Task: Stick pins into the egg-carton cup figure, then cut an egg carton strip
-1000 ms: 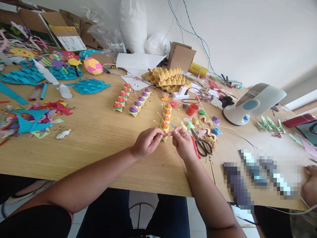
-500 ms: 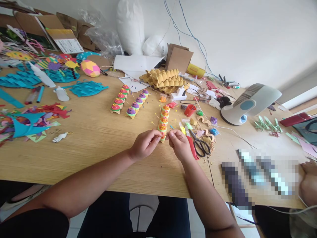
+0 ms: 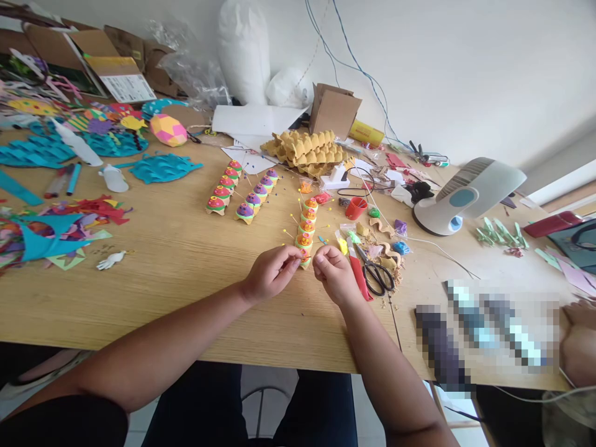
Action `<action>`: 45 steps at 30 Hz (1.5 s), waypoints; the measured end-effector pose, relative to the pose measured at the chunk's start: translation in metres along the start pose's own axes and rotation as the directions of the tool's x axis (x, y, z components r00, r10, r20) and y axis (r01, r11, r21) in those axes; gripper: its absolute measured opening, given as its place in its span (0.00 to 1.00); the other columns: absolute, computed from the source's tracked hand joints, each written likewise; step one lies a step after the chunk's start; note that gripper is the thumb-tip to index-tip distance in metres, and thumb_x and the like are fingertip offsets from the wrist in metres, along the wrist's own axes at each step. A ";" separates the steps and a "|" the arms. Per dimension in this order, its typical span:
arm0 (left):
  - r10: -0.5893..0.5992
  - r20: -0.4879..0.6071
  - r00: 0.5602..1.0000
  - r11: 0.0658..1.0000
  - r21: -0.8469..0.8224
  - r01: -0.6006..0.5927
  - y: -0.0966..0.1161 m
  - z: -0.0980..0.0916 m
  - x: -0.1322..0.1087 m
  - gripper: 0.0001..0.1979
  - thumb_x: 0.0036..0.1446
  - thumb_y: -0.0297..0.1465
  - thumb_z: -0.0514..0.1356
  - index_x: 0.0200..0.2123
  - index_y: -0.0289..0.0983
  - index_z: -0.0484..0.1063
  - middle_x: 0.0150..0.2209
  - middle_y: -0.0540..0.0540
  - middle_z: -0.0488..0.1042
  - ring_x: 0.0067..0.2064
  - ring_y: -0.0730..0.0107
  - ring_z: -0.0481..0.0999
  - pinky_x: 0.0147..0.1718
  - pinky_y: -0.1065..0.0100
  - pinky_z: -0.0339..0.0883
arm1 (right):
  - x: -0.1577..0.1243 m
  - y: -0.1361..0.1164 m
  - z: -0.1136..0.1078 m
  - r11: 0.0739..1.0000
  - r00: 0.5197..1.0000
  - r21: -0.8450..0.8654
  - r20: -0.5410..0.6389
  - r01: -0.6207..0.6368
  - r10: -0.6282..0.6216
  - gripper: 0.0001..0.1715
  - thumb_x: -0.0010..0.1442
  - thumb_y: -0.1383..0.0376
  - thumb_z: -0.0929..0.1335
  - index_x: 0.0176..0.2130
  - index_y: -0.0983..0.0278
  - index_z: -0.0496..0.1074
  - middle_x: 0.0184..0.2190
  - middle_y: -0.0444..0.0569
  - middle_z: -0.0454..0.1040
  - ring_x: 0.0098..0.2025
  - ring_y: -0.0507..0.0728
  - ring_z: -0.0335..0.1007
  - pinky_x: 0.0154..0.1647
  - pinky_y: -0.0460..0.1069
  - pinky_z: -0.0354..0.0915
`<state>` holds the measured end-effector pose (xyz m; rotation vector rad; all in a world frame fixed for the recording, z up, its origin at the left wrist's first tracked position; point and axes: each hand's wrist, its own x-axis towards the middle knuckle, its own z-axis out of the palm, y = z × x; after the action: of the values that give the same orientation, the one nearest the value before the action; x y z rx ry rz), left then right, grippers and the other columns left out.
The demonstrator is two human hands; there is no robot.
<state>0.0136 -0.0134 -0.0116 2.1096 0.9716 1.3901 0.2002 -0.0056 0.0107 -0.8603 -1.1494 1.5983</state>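
My left hand [image 3: 275, 270] is closed in a pinch, with a thin dark sliver, too small to name, jutting from the fingertips. Facing it, my right hand [image 3: 333, 273] is also pinched; whatever its fingers hold is hidden. Just beyond both hands stands an orange and yellow painted egg-carton caterpillar [image 3: 307, 225] with yellow-tipped pins sticking out of its sides. A purple egg-carton caterpillar [image 3: 257, 197] and a red egg-carton caterpillar [image 3: 224, 188] lie farther back to the left.
Black-handled scissors [image 3: 379, 276] lie right of my right hand, beside small bags of coloured clay. A red cup [image 3: 356, 208] and stacked egg cartons [image 3: 305, 151] are behind. A white fan [image 3: 470, 195] stands at right. Another person's hand [image 3: 580, 335] rests at the far right edge.
My right fingertips have drawn slightly apart from my left ones, widening the gap between the hands. The caterpillars stay where they were.
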 end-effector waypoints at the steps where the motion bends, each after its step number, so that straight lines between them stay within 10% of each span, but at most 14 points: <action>1: 0.000 0.001 1.000 1.000 -0.001 0.000 0.000 0.000 0.000 0.04 0.68 0.29 0.56 0.43 0.38 0.70 0.29 0.53 0.71 0.26 0.77 0.66 0.28 0.73 0.60 | 0.000 0.000 -0.001 1.000 1.000 0.009 -0.006 -0.005 0.005 0.21 0.53 0.51 0.77 0.32 0.61 0.69 0.18 0.37 0.64 0.20 0.47 0.48 0.21 0.45 0.43; 12: -0.029 0.006 1.000 0.999 -0.027 0.029 -0.003 0.001 -0.002 0.06 0.68 0.32 0.56 0.44 0.38 0.70 0.29 0.51 0.72 0.27 0.75 0.67 0.28 0.72 0.61 | 0.003 0.001 -0.004 1.000 0.997 -0.017 -0.071 -0.003 0.002 0.20 0.55 0.54 0.76 0.43 0.59 0.72 0.37 0.47 0.82 0.19 0.46 0.46 0.20 0.45 0.43; 37: -0.057 0.051 0.997 0.998 -0.025 0.058 -0.002 0.001 0.000 0.06 0.68 0.32 0.55 0.43 0.37 0.69 0.32 0.48 0.76 0.28 0.74 0.70 0.30 0.71 0.63 | -0.001 0.002 0.005 0.998 0.998 -0.060 -0.068 -0.013 0.009 0.19 0.51 0.50 0.77 0.34 0.62 0.76 0.25 0.42 0.72 0.20 0.46 0.48 0.20 0.45 0.45; 45: -0.047 0.051 0.998 0.999 -0.013 0.048 -0.002 0.002 0.000 0.06 0.68 0.33 0.55 0.43 0.37 0.70 0.30 0.50 0.75 0.27 0.75 0.71 0.29 0.72 0.63 | -0.004 0.000 0.007 0.925 0.969 -0.338 -0.108 0.175 -0.223 0.16 0.55 0.50 0.76 0.32 0.61 0.77 0.28 0.46 0.74 0.29 0.52 0.65 0.31 0.48 0.64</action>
<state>0.0147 -0.0125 -0.0136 2.0875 0.9827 1.3097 0.1949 -0.0117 0.0127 -1.0189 -1.3719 1.1766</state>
